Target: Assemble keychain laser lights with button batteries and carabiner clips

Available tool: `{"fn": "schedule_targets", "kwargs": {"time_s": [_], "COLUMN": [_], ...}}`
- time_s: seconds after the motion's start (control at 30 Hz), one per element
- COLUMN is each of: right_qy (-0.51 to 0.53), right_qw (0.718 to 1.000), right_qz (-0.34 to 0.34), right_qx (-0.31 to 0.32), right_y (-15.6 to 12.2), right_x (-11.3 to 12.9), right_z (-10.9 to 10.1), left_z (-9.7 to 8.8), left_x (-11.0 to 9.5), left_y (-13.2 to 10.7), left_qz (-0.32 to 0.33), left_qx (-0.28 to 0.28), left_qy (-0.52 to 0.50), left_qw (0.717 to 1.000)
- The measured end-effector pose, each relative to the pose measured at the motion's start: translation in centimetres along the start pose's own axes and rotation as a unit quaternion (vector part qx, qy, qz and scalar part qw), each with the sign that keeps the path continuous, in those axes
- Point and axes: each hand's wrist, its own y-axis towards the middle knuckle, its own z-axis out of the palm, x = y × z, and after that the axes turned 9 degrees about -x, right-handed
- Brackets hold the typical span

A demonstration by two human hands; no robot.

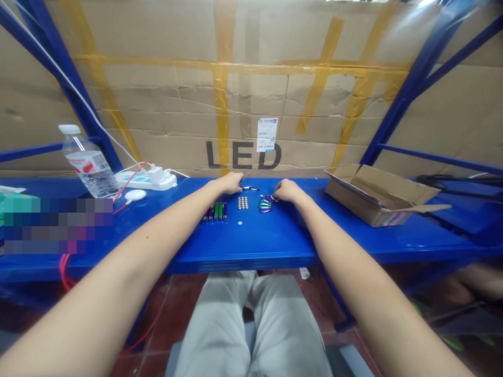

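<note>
My left hand (231, 183) rests at the back of the blue table, its fingers curled and closed at the near end of a slim silver-and-dark piece (250, 188). Below that hand stands a row of small purple and green metallic tubes (218, 210), partly hidden by my forearm. Small round silver pieces (243, 202), like button cells, lie in a tight block between my hands. Coloured carabiners (265, 205) in green, blue and purple are fanned out to their right. My right hand (286, 190) has its fingers pinched at the upper right end of this group.
An open cardboard box (371, 196) sits on the right of the table (251, 243). At the left are a water bottle (88, 162), a white power strip (147, 179) with cables and a round white disc (135, 196). A large cardboard sheet (176, 115) stands behind.
</note>
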Motion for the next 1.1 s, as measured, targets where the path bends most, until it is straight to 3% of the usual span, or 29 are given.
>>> {"fn": "schedule_targets", "kwargs": {"time_s": [0.17, 0.3, 0.47, 0.53, 0.67, 0.8, 0.9, 1.0, 1.1], "right_qy": [0.007, 0.040, 0.174, 0.276, 0.470, 0.577, 0.618, 0.620, 0.583], "right_qw": [1.000, 0.997, 0.978, 0.953, 0.875, 0.803, 0.762, 0.762, 0.798], "right_qz": [0.019, 0.041, -0.027, -0.074, -0.114, -0.121, -0.120, -0.108, -0.118], "right_qx": [-0.003, -0.055, -0.113, -0.096, -0.005, 0.090, 0.151, 0.152, 0.095], "right_y": [0.3, 0.5, 0.2, -0.1, -0.5, -0.7, -0.9, -1.1, -1.3], "right_x": [-0.2, -0.5, 0.5, 1.2, 2.3, 2.8, 2.9, 3.0, 3.4], "right_z": [0.2, 0.4, 0.4, 0.5, 1.2, 1.7, 1.8, 1.6, 1.5], "left_z": [0.3, 0.5, -0.5, -1.1, -1.7, -1.8, -1.8, -1.6, -1.4], "left_x": [0.0, 0.1, 0.3, 0.2, -0.6, -1.8, -2.4, -2.6, -2.6], "left_y": [0.1, -0.1, -1.2, -2.0, -3.7, -5.0, -5.6, -5.9, -6.0], "left_qz": [0.007, 0.005, 0.037, 0.055, 0.095, 0.132, 0.140, 0.125, 0.110], "left_qx": [-0.008, -0.042, -0.077, -0.102, -0.115, -0.098, -0.116, -0.161, -0.189], "left_qy": [-0.003, -0.015, -0.072, -0.127, -0.231, -0.312, -0.304, -0.235, -0.166], "left_qw": [1.000, 0.999, 0.994, 0.985, 0.961, 0.936, 0.935, 0.951, 0.962]}}
